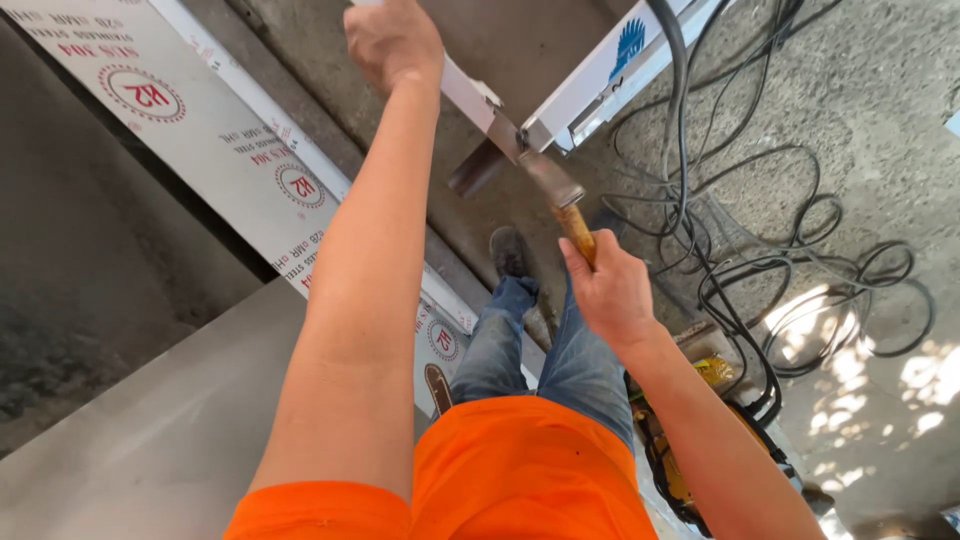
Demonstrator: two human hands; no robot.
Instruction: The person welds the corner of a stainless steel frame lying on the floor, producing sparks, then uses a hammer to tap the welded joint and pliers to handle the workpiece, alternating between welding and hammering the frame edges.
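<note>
My right hand (607, 288) grips the wooden handle of a hammer (562, 200), whose dull metal head lies against a joint of white-wrapped metal bars (590, 95). At the top of the view my left hand (392, 40) closes around one of those bars (470, 98) and holds it. A dark pipe end (478, 168) shows just below the joint. I look down over an orange shirt, blue jeans and dark shoes.
A long metal strip in white printed film (230, 150) runs diagonally at the left, above a grey sheet (150, 430). Black cables (760, 260) coil over the concrete floor at the right. A yellow machine (690, 450) stands by my right leg.
</note>
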